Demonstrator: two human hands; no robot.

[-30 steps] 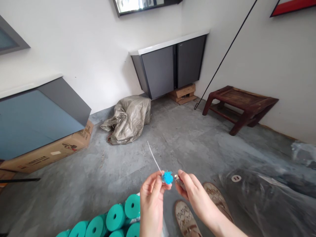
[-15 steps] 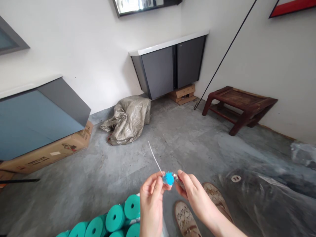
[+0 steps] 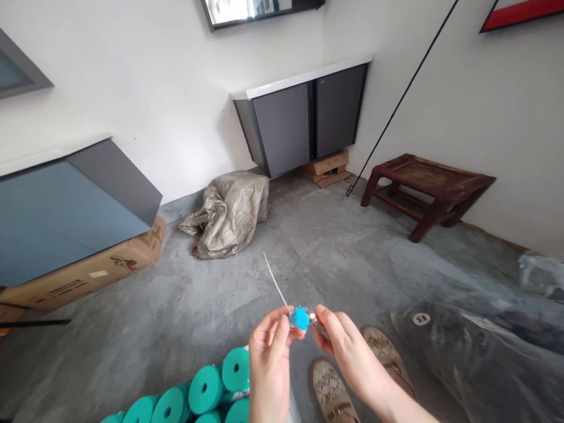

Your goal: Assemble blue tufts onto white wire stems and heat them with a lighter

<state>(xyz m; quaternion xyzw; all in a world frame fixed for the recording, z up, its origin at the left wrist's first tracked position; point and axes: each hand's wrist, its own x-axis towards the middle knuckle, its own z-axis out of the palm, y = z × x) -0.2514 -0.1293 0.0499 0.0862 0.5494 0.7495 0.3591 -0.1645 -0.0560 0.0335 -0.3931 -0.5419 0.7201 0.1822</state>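
Observation:
My left hand (image 3: 275, 343) pinches a bright blue tuft (image 3: 300, 318) with a frayed end between thumb and fingers. A thin white strip (image 3: 275, 282) sticks up and away from beside it; whether the strip is tied round the tuft, I cannot tell. Close against the tuft's right side is my right hand (image 3: 337, 332), its fingers closed round a small lighter (image 3: 320, 326), mostly hidden by the fingers. A small bright glow (image 3: 312, 316) shows at the lighter's tip, facing the blue strands.
Several teal rolls (image 3: 205, 389) stand below my left forearm. Dark plastic sheeting (image 3: 476, 364) covers the floor at the right. Ahead are a grey woven sack (image 3: 235, 214), a wooden stool (image 3: 427, 176), wall cabinets (image 3: 282, 126) and a long cardboard box (image 3: 88, 273).
Both hands keep nearly the same place. The glow at the lighter's tip looks larger and brighter than before.

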